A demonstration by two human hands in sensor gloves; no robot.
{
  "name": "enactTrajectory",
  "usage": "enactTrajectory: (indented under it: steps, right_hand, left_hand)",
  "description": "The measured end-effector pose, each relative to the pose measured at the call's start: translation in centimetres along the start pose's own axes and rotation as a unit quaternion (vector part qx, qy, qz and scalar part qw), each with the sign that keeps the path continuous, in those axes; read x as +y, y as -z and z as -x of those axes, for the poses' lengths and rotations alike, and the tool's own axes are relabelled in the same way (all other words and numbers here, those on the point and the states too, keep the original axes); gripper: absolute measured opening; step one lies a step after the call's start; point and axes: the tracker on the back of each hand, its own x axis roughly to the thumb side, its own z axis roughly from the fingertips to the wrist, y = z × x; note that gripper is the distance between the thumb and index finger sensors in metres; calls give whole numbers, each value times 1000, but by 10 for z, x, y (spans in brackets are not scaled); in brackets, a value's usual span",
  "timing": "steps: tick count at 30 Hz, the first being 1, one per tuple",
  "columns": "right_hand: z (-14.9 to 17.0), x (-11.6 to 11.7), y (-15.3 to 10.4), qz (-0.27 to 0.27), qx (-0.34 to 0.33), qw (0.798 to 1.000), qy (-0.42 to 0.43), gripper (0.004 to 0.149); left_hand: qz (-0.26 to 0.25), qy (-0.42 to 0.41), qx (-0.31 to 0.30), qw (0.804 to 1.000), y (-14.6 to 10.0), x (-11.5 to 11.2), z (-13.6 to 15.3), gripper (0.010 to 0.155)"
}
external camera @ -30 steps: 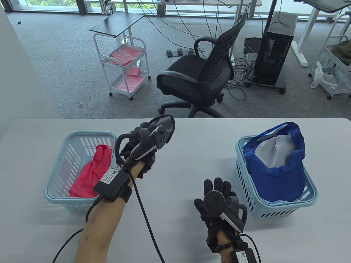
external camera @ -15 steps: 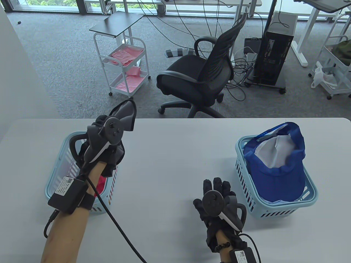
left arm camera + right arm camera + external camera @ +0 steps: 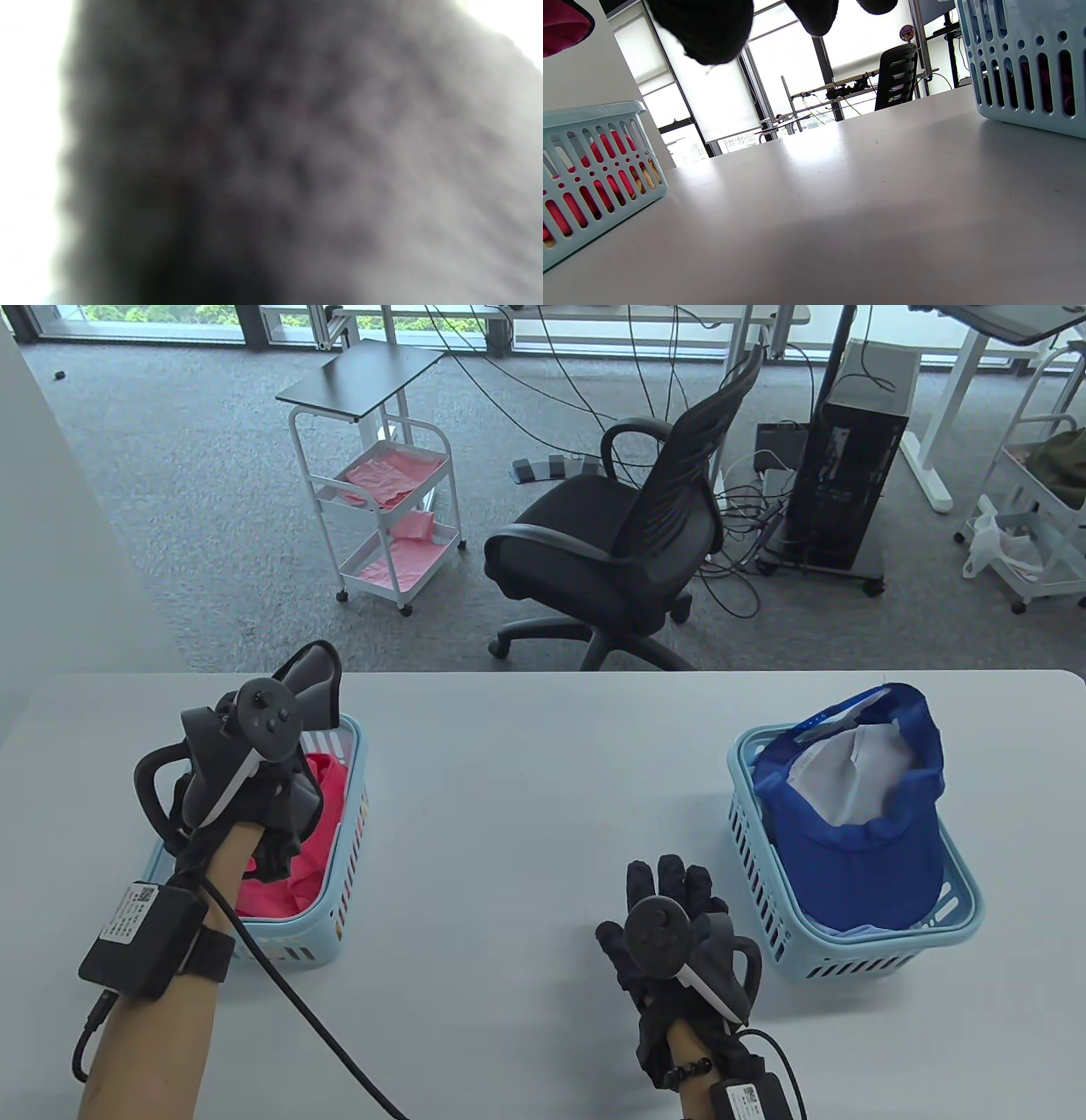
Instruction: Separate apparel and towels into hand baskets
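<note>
My left hand [image 3: 254,802] grips a dark grey cloth [image 3: 316,683] and holds it over the left light-blue basket [image 3: 349,848], which holds a red garment [image 3: 327,814]. The cloth fills the left wrist view [image 3: 271,161] as a grey blur. My right hand [image 3: 670,899] rests flat and empty on the table [image 3: 526,780], fingers spread, left of the right light-blue basket [image 3: 755,848]. That basket holds a blue cap [image 3: 857,831] with white lining. In the right wrist view my fingertips [image 3: 708,29] hang above the table, between the left basket [image 3: 598,156] and the right basket [image 3: 1022,59].
Beyond the table's far edge stand a black office chair [image 3: 628,534], a white cart with pink cloths [image 3: 390,500] and a computer tower [image 3: 848,475]. My left wrist cable [image 3: 305,1027] trails across the table near the front.
My left hand has carried the grey cloth from the table's middle leftward to over the left basket. My right hand has stayed still.
</note>
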Motion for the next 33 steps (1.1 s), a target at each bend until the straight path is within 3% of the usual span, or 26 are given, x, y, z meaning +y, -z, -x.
enactTrajectory:
  steps: [3, 6, 8, 16, 23, 29, 33]
  right_hand:
    - [0, 1, 0, -3, 0, 1000, -5, 78]
    - [1, 1, -1, -3, 3, 1000, -3, 78]
    - [2, 0, -2, 1, 5, 1000, -1, 78]
    - [8, -1, -3, 4, 19, 1000, 4, 78]
    - [9, -1, -3, 6, 19, 1000, 3, 78]
    - [10, -1, -3, 9, 19, 1000, 6, 78]
    - [11, -1, -3, 8, 16, 1000, 10, 79]
  left_hand:
    - [75, 30, 15, 997, 7, -28, 4, 45]
    - [185, 58, 31, 981, 16, -57, 10, 64]
    - [223, 68, 45, 971, 21, -66, 12, 68]
    - [101, 42, 2, 994, 12, -43, -15, 77]
    - [26, 3, -94, 995, -27, -31, -64, 82]
    - [7, -23, -177, 984, -76, -50, -104, 81]
    - [40, -14, -207, 977, -102, -75, -113, 81]
